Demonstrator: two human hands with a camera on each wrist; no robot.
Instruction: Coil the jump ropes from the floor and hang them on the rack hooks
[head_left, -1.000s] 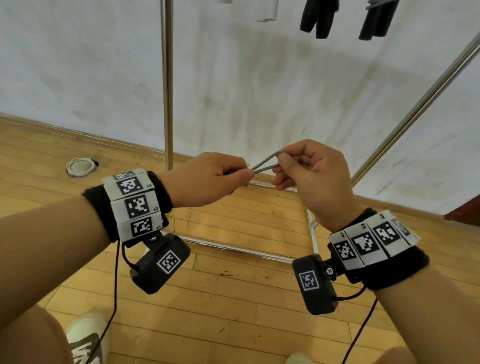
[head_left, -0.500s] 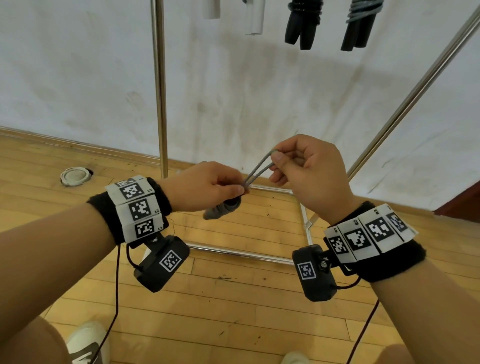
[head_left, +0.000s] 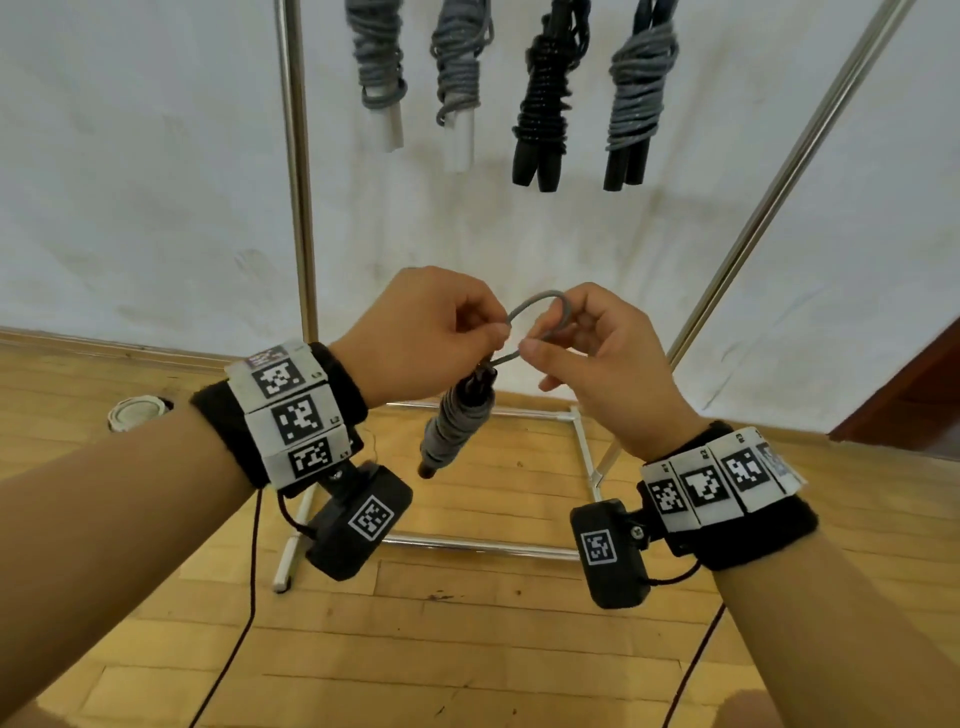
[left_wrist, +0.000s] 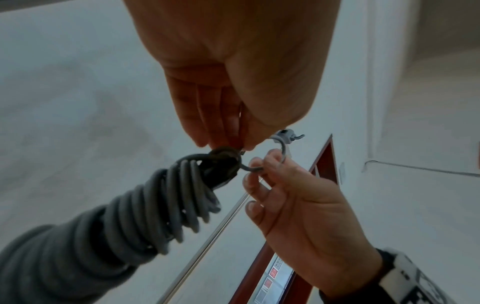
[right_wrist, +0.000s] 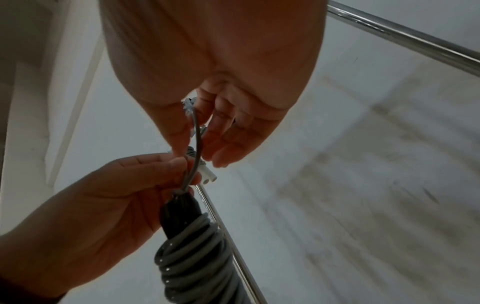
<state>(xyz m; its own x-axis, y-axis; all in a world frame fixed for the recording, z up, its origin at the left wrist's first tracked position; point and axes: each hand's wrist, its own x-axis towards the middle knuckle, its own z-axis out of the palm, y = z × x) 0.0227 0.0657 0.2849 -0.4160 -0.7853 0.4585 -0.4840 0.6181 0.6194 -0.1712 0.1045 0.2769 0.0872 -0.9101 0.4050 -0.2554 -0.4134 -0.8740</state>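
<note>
A grey jump rope (head_left: 454, 426) is wound tightly round its dark handles and hangs as a bundle below my hands. A small grey loop (head_left: 543, 306) of its cord stands up between them. My left hand (head_left: 441, 332) pinches the cord just above the bundle (left_wrist: 145, 207). My right hand (head_left: 582, 343) pinches the loop's other side (left_wrist: 281, 152) between thumb and forefinger, its other fingers loosely spread. The bundle (right_wrist: 192, 263) hangs straight down in the right wrist view. Several coiled ropes (head_left: 543, 93) hang from the rack above.
The rack's chrome upright (head_left: 298, 218) stands left of my hands and a slanted chrome bar (head_left: 769, 208) runs on the right. Its base rails (head_left: 467, 543) lie on the wooden floor. A round white floor fitting (head_left: 136, 413) sits at left. Sensor cables dangle from both wrists.
Both hands have risen toward the rack. The flat, narrow loop has opened into a round one, and the coiled bundle now hangs in plain view below my left hand.
</note>
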